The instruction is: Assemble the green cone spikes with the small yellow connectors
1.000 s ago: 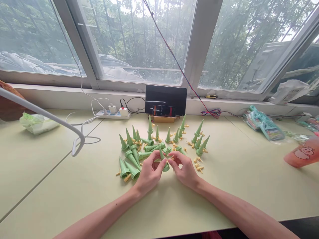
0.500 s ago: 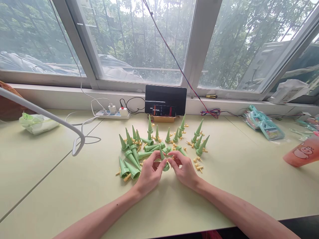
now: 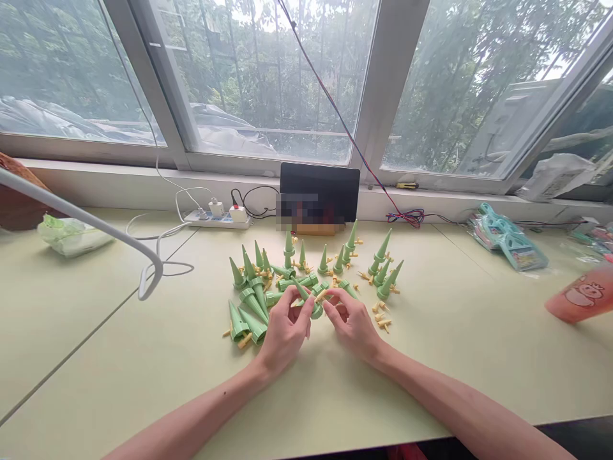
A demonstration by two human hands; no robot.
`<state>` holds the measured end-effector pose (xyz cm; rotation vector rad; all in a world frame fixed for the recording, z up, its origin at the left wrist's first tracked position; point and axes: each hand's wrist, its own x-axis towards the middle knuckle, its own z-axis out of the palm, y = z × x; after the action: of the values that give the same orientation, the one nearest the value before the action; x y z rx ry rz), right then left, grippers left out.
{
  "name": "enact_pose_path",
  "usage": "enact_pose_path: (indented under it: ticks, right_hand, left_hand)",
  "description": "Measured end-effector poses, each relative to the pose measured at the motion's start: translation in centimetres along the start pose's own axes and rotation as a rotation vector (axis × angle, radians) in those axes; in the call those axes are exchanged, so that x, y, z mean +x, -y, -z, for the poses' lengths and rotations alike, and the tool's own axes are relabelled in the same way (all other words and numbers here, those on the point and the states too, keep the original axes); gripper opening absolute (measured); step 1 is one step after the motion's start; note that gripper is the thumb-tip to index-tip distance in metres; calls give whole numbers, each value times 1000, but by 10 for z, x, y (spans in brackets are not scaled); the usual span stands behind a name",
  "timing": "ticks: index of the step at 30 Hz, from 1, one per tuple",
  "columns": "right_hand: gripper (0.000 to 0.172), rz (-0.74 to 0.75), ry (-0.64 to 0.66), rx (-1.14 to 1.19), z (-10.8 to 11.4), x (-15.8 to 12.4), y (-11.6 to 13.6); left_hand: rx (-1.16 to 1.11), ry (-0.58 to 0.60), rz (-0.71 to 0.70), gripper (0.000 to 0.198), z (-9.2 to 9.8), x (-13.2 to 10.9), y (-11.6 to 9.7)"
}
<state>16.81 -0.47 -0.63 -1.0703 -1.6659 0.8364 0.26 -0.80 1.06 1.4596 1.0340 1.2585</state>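
Note:
My left hand (image 3: pixel 287 329) is closed round a green watering spike (image 3: pixel 316 312), whose pointed tip leans up and to the left. My right hand (image 3: pixel 353 322) pinches a small yellow valve (image 3: pixel 320 296) at the side of that spike, near its wide end. Fingers partly hide where the two parts meet. Left of my left hand lie loose green spikes (image 3: pixel 253 326), with a yellow valve (image 3: pixel 244 340) by their open ends. Several more spikes (image 3: pixel 390 281) stand upright with yellow valves in their sides. Loose yellow valves (image 3: pixel 384 325) lie right of my right hand.
Behind the spikes a dark tablet (image 3: pixel 325 182) leans on a small cardboard box (image 3: pixel 316 229). A power strip (image 3: pixel 220 218) with cables sits at the back left. To the right are packaged teal items (image 3: pixel 514 239) and a pink cup (image 3: pixel 582 291). A white curved bar (image 3: pixel 96 223) crosses the left side.
The spike in my left hand has tilted further left. My right fingers have shifted slightly, and the yellow valve now shows more plainly between the hands. Things on the table stay put.

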Motion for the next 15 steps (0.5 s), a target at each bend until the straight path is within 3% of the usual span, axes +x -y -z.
enact_pose_path:
  ticks: [15]
  right_hand:
    - [23, 90, 108, -155, 2, 0, 2]
  left_hand:
    - [-5, 18, 26, 23, 0, -1, -1]
